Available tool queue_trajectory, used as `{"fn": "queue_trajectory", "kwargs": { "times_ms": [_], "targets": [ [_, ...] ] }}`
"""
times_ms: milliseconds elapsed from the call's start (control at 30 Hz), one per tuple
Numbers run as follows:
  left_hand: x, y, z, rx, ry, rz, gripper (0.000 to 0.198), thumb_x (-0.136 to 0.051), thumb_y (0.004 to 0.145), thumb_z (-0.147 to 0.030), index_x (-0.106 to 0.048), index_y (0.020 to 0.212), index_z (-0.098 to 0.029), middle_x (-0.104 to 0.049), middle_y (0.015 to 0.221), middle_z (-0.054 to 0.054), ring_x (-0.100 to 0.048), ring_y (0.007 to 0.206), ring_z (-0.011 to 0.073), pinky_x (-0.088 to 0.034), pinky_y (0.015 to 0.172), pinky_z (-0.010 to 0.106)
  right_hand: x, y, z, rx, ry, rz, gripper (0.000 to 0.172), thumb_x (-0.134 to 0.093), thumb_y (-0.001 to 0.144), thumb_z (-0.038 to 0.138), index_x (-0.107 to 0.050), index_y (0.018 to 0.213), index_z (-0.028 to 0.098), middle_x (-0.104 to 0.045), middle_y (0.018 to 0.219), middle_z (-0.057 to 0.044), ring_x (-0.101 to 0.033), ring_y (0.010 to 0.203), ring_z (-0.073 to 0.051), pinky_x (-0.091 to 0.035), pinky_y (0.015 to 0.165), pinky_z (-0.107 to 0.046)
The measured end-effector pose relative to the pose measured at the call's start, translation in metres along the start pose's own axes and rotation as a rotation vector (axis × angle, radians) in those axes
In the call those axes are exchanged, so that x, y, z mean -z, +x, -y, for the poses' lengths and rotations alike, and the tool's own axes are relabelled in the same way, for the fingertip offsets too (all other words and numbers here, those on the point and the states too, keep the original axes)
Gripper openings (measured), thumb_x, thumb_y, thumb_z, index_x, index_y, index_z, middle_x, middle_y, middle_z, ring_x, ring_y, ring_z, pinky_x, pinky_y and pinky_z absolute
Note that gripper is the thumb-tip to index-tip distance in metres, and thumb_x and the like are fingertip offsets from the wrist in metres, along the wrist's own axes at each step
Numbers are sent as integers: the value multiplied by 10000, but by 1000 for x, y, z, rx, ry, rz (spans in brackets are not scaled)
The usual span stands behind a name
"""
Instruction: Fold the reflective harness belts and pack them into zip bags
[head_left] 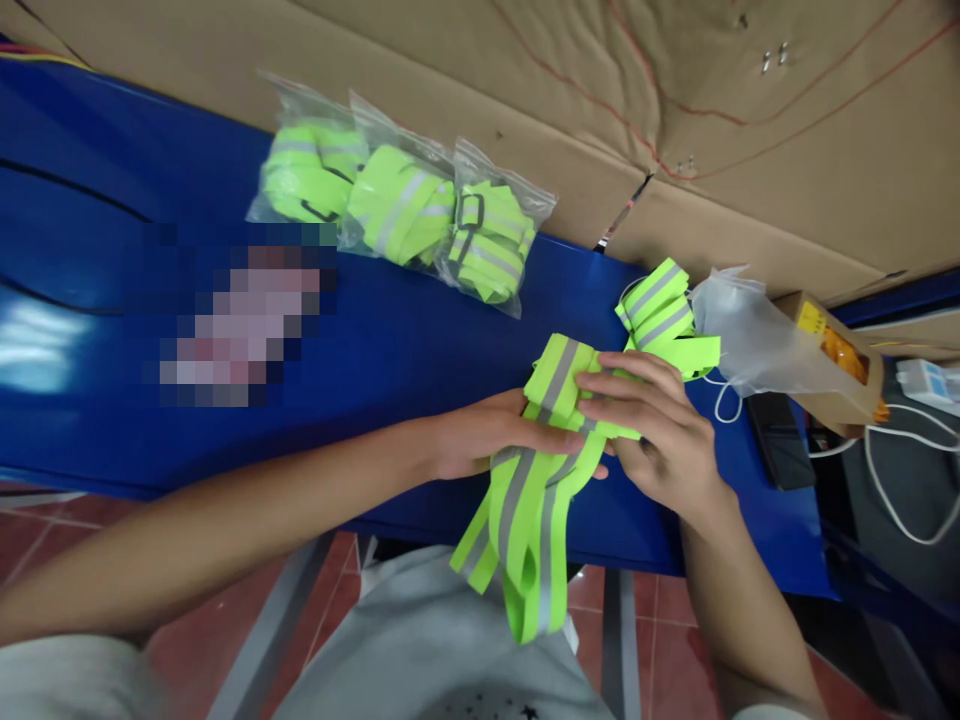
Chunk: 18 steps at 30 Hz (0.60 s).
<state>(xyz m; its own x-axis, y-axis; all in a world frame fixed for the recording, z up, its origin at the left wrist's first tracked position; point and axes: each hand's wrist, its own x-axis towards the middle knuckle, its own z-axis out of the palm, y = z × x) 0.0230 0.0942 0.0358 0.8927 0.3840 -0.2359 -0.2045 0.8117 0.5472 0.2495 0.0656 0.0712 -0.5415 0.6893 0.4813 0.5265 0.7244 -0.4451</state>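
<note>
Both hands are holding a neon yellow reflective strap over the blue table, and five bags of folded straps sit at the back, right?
Not five: the head view shows three bags at the back. The rest holds: the left hand and right hand hold the reflective strap over the blue table.

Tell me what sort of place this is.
Probably a small packing bench in a workshop or stockroom. The left hand and right hand hold a reflective strap over a blue table, three clear bags of similar straps lie behind, and cardboard boxes line the back.
</note>
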Motion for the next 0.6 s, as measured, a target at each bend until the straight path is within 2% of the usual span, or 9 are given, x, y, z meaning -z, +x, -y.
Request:
{"fn": "queue_trajectory", "kwargs": {
  "times_ms": [100, 200, 267, 333, 400, 467, 533, 567, 600],
  "targets": [
    [-3, 0, 1, -35, 45, -77, 605, -854, 807, -508, -695, 1296, -190, -810, 1080, 131, -787, 945, 255, -617, 844, 357, 3, 2, 4, -80, 28, 90, 440, -621, 875, 88, -656, 1242, 329, -669, 1414, -20, -489, 1474, -321, -406, 1203, -608],
    [-4, 2, 0, -69, 84, -181, 538, -844, 830, -478, -715, 1269, -195, -813, 1064, 103, -782, 944, 235, -605, 871, 335, 3, 4, 6, -173, 142, 153, 347, -677, 906, 207, -642, 1240, 296, -537, 1543, -65, -394, 1540, -337, -375, 1242, -612],
    [-3, 2, -1, -81, 65, -197, 475, -850, 835, -426, -730, 1234, -198, -810, 1089, 99, -784, 957, 246, -613, 876, 350, 2, 5, 3, -252, 214, 47, 348, -682, 941, 299, -622, 1284, 296, -507, 1562, -79, -409, 1531, -325, -384, 1246, -590],
    [-2, 2, -2, -70, 36, -184, 430, -838, 853, -384, -732, 1225, -197, -803, 1127, 114, -783, 999, 282, -629, 869, 394, 0, 4, -3, -365, 290, -116, 436, -678, 963, 397, -573, 1378, 310, -518, 1558, -81, -461, 1499, -302, -434, 1223, -543],
    [0, 2, -1, -58, 31, -177, 431, -836, 857, -344, -725, 1243, -187, -799, 1140, 134, -776, 1044, 310, -631, 883, 426, -4, 2, -10, -495, 415, -150, 537, -702, 943, 498, -551, 1424, 313, -600, 1486, -79, -589, 1384, -283, -555, 1112, -474],
    [0, 2, 0, -41, 46, -171, 449, -852, 840, -339, -731, 1231, -156, -802, 1109, 156, -775, 1045, 321, -622, 898, 432, -9, 0, -13, -608, 571, -53, 529, -738, 899, 560, -623, 1343, 295, -737, 1258, -61, -748, 1087, -253, -667, 860, -393],
    [1, 3, 2, -40, 54, -177, 452, -871, 816, -348, -748, 1194, -133, -809, 1056, 159, -778, 1015, 309, -612, 892, 408, -15, -1, -12, -691, 674, 7, 461, -757, 884, 554, -681, 1235, 264, -784, 983, -21, -754, 754, -203, -656, 628, -339],
    [0, 4, 3, -52, 52, -196, 438, -881, 803, -343, -759, 1167, -133, -811, 1038, 149, -778, 993, 291, -607, 880, 384, -17, -1, -9, -710, 684, -3, 436, -774, 877, 529, -692, 1205, 253, -779, 910, -7, -730, 671, -188, -639, 580, -330],
    [0, 5, 3, -75, 44, -226, 418, -895, 785, -327, -771, 1137, -139, -814, 1022, 130, -776, 964, 264, -600, 864, 350, -19, -1, -6, -711, 662, -36, 419, -793, 870, 494, -699, 1198, 250, -782, 913, -5, -731, 672, -189, -640, 589, -333]
  ]
}}
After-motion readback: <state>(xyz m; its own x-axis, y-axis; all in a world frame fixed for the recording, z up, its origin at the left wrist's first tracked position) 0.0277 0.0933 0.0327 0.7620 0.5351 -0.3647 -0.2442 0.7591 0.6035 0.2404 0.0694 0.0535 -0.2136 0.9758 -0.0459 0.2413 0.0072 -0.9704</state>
